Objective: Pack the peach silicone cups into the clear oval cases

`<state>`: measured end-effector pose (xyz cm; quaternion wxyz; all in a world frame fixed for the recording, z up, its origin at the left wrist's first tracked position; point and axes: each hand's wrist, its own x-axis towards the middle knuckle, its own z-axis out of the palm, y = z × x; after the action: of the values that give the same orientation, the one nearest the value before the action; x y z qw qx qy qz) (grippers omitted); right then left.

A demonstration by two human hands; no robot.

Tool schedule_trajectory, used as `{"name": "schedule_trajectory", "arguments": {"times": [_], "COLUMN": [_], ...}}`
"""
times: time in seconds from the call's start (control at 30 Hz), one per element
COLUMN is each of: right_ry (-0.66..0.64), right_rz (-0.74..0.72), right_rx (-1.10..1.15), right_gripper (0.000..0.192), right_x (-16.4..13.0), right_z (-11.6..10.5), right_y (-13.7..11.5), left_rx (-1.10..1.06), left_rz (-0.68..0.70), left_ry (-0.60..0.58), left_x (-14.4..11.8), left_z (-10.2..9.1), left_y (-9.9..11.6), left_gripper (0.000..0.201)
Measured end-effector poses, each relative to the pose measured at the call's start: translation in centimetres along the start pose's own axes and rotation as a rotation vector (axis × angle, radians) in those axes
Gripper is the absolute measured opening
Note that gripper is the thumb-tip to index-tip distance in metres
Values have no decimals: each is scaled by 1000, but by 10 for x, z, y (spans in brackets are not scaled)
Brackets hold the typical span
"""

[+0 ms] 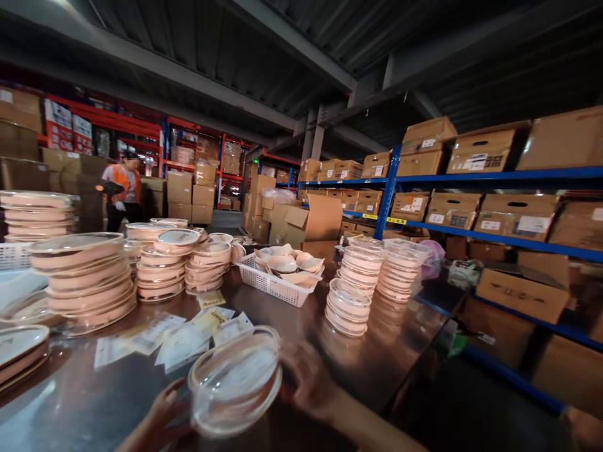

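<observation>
Low in the picture, both hands grip one round clear plastic container (235,380) with a pale pink base, held just above the shiny metal table (94,402). My left hand (162,414) holds its near left edge. My right hand (306,376) clasps its right rim. The container and both hands are blurred by motion. Several paper slips (179,336) lie on the table right behind the container.
Stacks of pink containers (87,282) stand at left, clear lid stacks (351,295) at right, a white basket (277,282) of pink pieces between them. Blue shelving (494,235) with cardboard boxes lines the right. A person in an orange vest (120,188) stands far back left.
</observation>
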<state>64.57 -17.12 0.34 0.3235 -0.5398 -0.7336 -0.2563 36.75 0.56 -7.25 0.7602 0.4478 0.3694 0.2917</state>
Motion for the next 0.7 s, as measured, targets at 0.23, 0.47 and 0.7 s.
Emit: {"name": "schedule_trajectory", "arguments": {"times": [0.23,0.47,0.7], "right_ry": [94,-204,-150], "right_rz": [469,625,880], "right_rx": [-129,-126,-54], "right_gripper": [45,54,45], "right_x": [-6,-13,-11], "right_z": [-65,-21,-6], "right_y": [109,103,113], "left_rx": [164,181,185], "left_rz": [-12,2,1], "left_ry": [65,15,-1], "left_x": [11,9,8], "left_z": [-12,-15,-23], "left_y": [12,11,17], "left_gripper": [81,71,68]}}
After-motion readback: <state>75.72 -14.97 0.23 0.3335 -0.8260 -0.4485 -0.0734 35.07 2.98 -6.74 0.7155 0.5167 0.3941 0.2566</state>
